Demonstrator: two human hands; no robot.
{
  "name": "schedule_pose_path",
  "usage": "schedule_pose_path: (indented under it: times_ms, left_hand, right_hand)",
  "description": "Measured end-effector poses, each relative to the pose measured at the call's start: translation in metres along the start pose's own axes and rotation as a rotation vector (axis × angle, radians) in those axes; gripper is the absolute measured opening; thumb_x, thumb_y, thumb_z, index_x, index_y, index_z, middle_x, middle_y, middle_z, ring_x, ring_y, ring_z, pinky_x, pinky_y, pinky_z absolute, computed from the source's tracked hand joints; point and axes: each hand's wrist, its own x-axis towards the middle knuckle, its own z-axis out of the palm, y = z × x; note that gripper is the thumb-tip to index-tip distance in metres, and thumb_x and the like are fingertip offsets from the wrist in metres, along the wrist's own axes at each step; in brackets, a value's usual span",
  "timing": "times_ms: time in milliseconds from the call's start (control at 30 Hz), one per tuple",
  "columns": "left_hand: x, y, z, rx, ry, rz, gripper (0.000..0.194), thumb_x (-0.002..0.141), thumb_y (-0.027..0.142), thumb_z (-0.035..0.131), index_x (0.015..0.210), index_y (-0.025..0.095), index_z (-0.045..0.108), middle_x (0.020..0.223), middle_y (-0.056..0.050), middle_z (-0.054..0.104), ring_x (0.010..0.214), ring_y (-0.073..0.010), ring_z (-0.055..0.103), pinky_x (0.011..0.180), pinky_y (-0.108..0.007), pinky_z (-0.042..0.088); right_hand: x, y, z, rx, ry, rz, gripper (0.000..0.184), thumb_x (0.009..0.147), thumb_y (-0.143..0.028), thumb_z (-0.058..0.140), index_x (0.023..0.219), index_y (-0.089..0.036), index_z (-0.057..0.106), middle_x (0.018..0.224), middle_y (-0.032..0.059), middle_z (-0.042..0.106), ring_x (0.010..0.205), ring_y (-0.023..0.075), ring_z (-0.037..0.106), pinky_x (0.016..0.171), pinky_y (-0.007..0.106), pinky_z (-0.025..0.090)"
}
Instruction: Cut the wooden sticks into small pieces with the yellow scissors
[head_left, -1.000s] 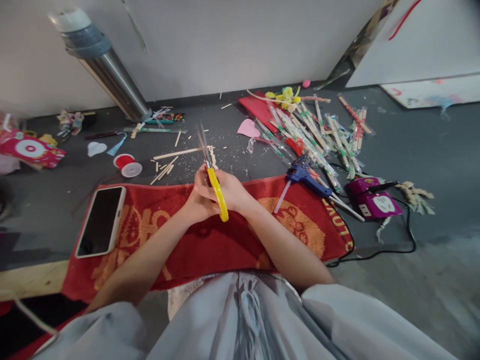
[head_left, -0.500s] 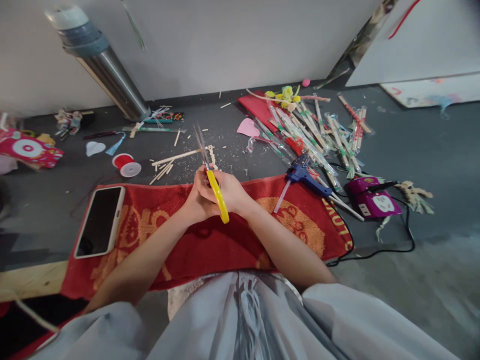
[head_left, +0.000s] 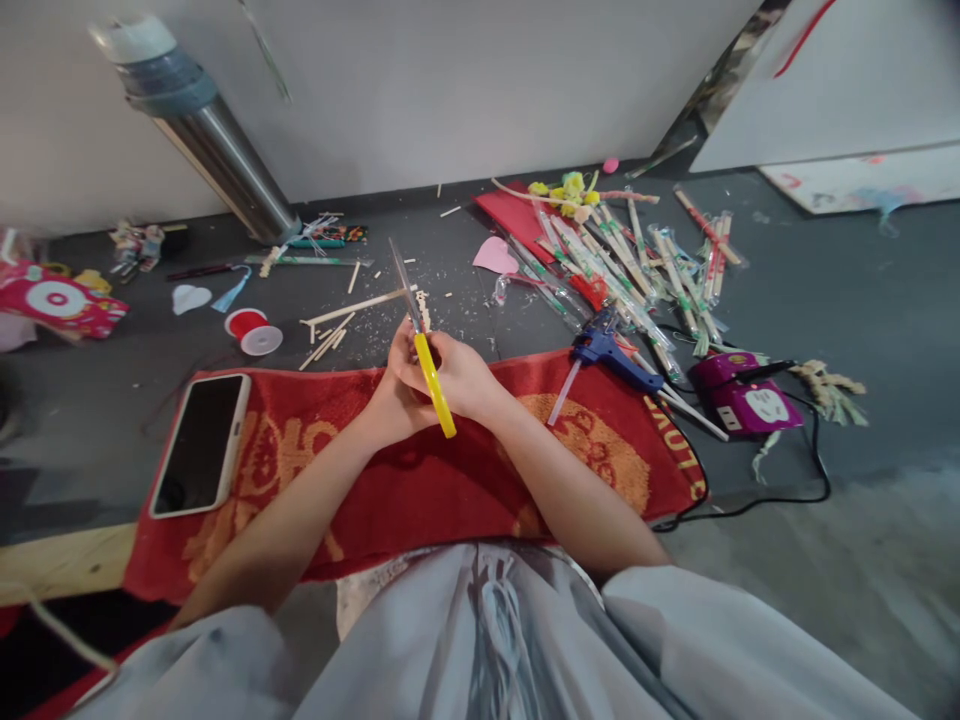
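Note:
My right hand (head_left: 463,380) is closed on yellow-handled scissors (head_left: 433,385). Their blades are nearly together and point up and away over the table. My left hand (head_left: 403,400) is pressed against the right one, its fingers closed around the area below the blades. What it holds is hidden by the scissors and fingers. Just beyond the fingertips lies a pale, bumpy strip of small wooden bits (head_left: 423,308). Thin wooden sticks (head_left: 352,308) and short cut pieces lie to its left, among pale crumbs. Both hands hover above a red towel (head_left: 442,490).
On the towel's left rests a phone (head_left: 201,445); on its right edge, a blue glue gun (head_left: 615,358). A purple power socket (head_left: 746,395) trails a black cable. Wrapped chopsticks (head_left: 622,270) are heaped at the back right. A red ribbon spool (head_left: 251,330) and a steel thermos (head_left: 225,150) stand left.
The scissor blades have come closer together, and the handle has shifted slightly. Both hands stay in nearly the same place.

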Motion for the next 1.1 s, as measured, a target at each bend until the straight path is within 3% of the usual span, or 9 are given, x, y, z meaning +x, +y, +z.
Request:
schedule_pose_path:
  times_ms: [33,100,167,233,367,633,800,933,1100]
  left_hand:
    - [-0.001,0.001,-0.003,0.035,-0.015,0.05,0.092,0.06,0.055,0.081,0.137,0.031,0.037,0.13,-0.009,0.053,0.11,-0.0257,0.062,0.091,-0.044,0.056]
    - [-0.002,0.008,-0.008,0.173,0.018,0.125,0.086,0.063,0.043,0.08,0.137,0.027,0.037,0.136,-0.011,0.048,0.123,-0.028,0.054,0.103,-0.046,0.049]
    - [-0.002,0.02,-0.012,0.353,0.146,0.181,0.058,0.074,0.029,0.068,0.128,0.022,0.045,0.127,-0.011,0.053,0.117,-0.0253,0.056,0.101,-0.044,0.048]
    - [-0.001,0.033,-0.015,0.572,0.312,0.292,0.039,0.075,0.017,0.06,0.113,0.02,0.052,0.108,-0.008,0.058,0.098,-0.0215,0.058,0.09,-0.041,0.05]
    - [0.0,0.047,-0.02,0.912,0.482,0.498,0.035,0.072,0.008,0.057,0.105,0.019,0.054,0.103,-0.011,0.057,0.102,-0.0259,0.055,0.092,-0.046,0.046]
    - [0.001,0.038,-0.025,0.893,0.576,0.316,0.024,0.081,0.017,0.057,0.103,0.018,0.05,0.103,-0.013,0.055,0.106,-0.0274,0.056,0.095,-0.046,0.047]
    - [0.004,0.027,-0.029,0.909,0.493,0.213,0.011,0.09,0.023,0.045,0.096,0.018,0.052,0.098,-0.012,0.06,0.096,-0.0246,0.06,0.087,-0.042,0.05]
    - [0.005,0.023,-0.031,0.895,0.439,0.113,0.023,0.095,0.03,0.038,0.083,0.019,0.054,0.078,-0.005,0.061,0.076,-0.019,0.06,0.077,-0.034,0.048]
    - [0.007,0.03,-0.029,0.774,0.471,0.097,0.027,0.095,0.034,0.039,0.083,0.02,0.058,0.071,-0.002,0.061,0.066,-0.015,0.057,0.065,-0.027,0.043]
  right_hand:
    - [0.0,0.0,-0.002,-0.006,0.02,0.01,0.033,0.079,-0.043,0.064,0.101,-0.02,0.059,0.101,0.0082,0.071,0.088,0.0219,0.066,0.077,0.033,0.049]
    - [0.001,0.001,-0.007,-0.048,0.076,0.022,0.035,0.08,-0.043,0.062,0.104,-0.019,0.058,0.101,0.0087,0.07,0.087,0.0228,0.066,0.078,0.035,0.049]
    - [0.003,0.005,-0.011,-0.136,0.162,0.003,0.037,0.08,-0.043,0.061,0.106,-0.018,0.057,0.101,0.0096,0.069,0.089,0.0241,0.065,0.08,0.037,0.049]
    - [0.005,0.011,-0.013,-0.255,0.259,-0.081,0.038,0.079,-0.04,0.061,0.109,-0.016,0.055,0.105,0.0124,0.067,0.095,0.0264,0.063,0.086,0.04,0.047]
    - [0.006,0.019,-0.008,-0.454,0.359,-0.192,0.042,0.081,-0.042,0.059,0.112,-0.014,0.054,0.111,0.0178,0.064,0.107,0.0319,0.058,0.096,0.047,0.042]
    - [0.003,0.018,0.0,-0.494,0.326,-0.197,0.046,0.084,-0.042,0.054,0.118,-0.01,0.052,0.117,0.0211,0.061,0.116,0.0331,0.054,0.099,0.046,0.041]
    - [0.002,0.018,0.007,-0.499,0.326,-0.234,0.048,0.086,-0.046,0.052,0.118,-0.011,0.052,0.116,0.0202,0.061,0.112,0.033,0.056,0.098,0.047,0.041]
    - [-0.001,0.016,0.011,-0.509,0.328,-0.217,0.056,0.086,-0.055,0.051,0.119,-0.01,0.053,0.116,0.0211,0.06,0.112,0.0346,0.054,0.096,0.047,0.042]
    - [-0.003,0.013,0.01,-0.513,0.332,-0.211,0.058,0.085,-0.056,0.052,0.12,-0.01,0.053,0.117,0.0208,0.059,0.113,0.035,0.052,0.097,0.047,0.041]
